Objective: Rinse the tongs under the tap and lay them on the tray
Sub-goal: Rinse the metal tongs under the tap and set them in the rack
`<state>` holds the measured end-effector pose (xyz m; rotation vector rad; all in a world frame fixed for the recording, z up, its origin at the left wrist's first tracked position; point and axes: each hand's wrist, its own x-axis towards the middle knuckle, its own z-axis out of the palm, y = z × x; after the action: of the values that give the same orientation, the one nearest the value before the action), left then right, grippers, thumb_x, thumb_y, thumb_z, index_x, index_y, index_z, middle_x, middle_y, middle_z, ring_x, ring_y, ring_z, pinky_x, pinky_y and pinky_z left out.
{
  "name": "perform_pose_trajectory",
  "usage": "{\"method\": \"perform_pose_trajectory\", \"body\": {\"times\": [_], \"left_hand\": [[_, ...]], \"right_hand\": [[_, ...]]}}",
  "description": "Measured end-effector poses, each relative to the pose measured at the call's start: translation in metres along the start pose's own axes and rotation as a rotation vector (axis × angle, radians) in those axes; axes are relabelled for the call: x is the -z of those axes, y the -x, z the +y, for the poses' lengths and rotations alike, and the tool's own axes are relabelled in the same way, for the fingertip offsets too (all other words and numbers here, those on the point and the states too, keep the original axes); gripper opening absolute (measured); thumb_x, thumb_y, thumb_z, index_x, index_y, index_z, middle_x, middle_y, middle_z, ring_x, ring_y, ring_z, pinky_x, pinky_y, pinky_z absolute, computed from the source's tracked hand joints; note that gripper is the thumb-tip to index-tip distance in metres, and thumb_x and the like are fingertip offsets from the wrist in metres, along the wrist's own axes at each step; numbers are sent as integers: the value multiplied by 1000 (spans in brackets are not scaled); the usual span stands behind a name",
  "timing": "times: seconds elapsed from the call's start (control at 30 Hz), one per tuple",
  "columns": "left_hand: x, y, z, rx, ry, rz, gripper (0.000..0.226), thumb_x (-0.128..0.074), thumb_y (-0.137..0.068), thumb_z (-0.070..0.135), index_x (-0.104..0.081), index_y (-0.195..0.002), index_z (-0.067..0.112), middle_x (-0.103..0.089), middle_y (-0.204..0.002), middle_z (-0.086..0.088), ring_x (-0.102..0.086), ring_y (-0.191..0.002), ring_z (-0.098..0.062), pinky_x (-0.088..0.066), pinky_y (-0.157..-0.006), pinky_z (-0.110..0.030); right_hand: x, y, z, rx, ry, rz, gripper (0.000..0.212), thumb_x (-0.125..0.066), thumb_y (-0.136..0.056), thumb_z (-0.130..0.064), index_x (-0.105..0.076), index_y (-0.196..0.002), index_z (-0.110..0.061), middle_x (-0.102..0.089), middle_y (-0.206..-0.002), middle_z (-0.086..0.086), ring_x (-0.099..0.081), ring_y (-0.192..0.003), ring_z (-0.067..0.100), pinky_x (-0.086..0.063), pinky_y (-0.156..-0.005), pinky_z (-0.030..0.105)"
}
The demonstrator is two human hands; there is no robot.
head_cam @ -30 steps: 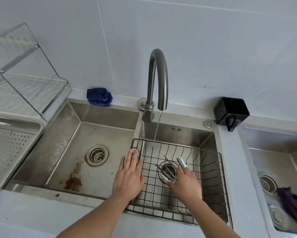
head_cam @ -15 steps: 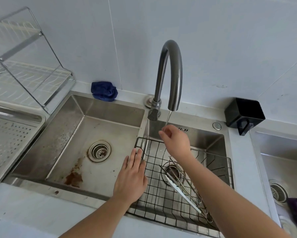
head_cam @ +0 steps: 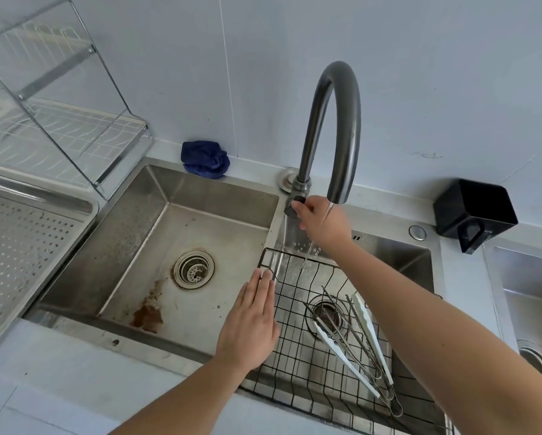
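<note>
Change: right hand [head_cam: 323, 221] had gone up from under the spout to the base of the tap, while the tongs and the left hand stayed where they were half a second before.
Tongs [head_cam: 370, 332]: white-armed, out of both hands, they lay flat in the wire basket [head_cam: 290, 365] with their tips over the drain and their hinged end toward the near right corner. Thin metal utensils lay tangled in between the arms.
Right hand: reached across above the basket, fingers curled round the dark lever [head_cam: 295, 205] at the foot of the tap [head_cam: 342, 98], gripping it.
Left hand [head_cam: 251, 324]: flat and open, fingers straight and together, it held nothing. Its fingertips touched the basket's far left corner over the divider between the basins.
Water [head_cam: 309, 252]: a thin stream came from the spout, ran past the right wrist and fell into the far end of the basket, well short of the tongs.
Right basin [head_cam: 398, 255]: held the basket.
Left basin [head_cam: 185, 233]: showed a strainer [head_cam: 194, 269] and a rusty stain [head_cam: 147, 315] near the front.
Tray [head_cam: 18, 246]: perforated steel, it sat left of the sink, well apart from the tongs.
Dish rack [head_cam: 59, 120]: stood behind the tray, against the wall.
Blue cloth [head_cam: 205, 160]: lay bunched on the ledge behind the left basin.
Black holder [head_cam: 475, 211]: sat on the counter right of the tap.
</note>
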<state>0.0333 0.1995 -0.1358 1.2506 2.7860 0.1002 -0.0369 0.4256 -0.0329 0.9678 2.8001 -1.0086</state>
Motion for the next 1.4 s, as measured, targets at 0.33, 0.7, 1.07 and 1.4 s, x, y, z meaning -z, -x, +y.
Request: {"method": "perform_pose_trajectory", "body": {"times": [0.33,0.7,1.07,1.4], "left_hand": [[-1,-1,0,2,3,-19,75,-43,-96,36,-17,-155,-2,-13,-167,-20,-5,-156,-35,-28,-122,-49],[1,-1,1,7,0,-25,73,-44,-95,36,-25,-154,-2,-16,-167,-20,-7,-156,-34,-29,-122,-49],[8,0,4,-12,-32,5,71,-48,-91,36,-38,-150,-3,-23,-165,-21,-10,-156,-35,-36,-118,-50],[15,10,15,-103,-60,99,56,-68,-82,29,-63,-130,3,-45,-152,-26,-27,-150,-42,-26,-121,-53]], "right_hand": [[2,-6,-2,13,64,46,51,-45,-100,-60,-69,-95,-16,-75,-85,5,-72,-78,26,-55,-64,32],[13,-5,-10,-60,-82,1,38,-51,-97,-57,-67,-105,-24,-76,-90,2,-73,-85,24,-61,-81,41],[28,102,83,-90,-222,-24,29,-60,-102,-32,-70,-79,-18,-74,-69,0,-68,-54,10,-64,-73,44],[18,197,165,-235,92,31,16,-59,-99,-27,-73,-105,-21,-72,-104,-2,-67,-91,19,-50,-76,29]]}}
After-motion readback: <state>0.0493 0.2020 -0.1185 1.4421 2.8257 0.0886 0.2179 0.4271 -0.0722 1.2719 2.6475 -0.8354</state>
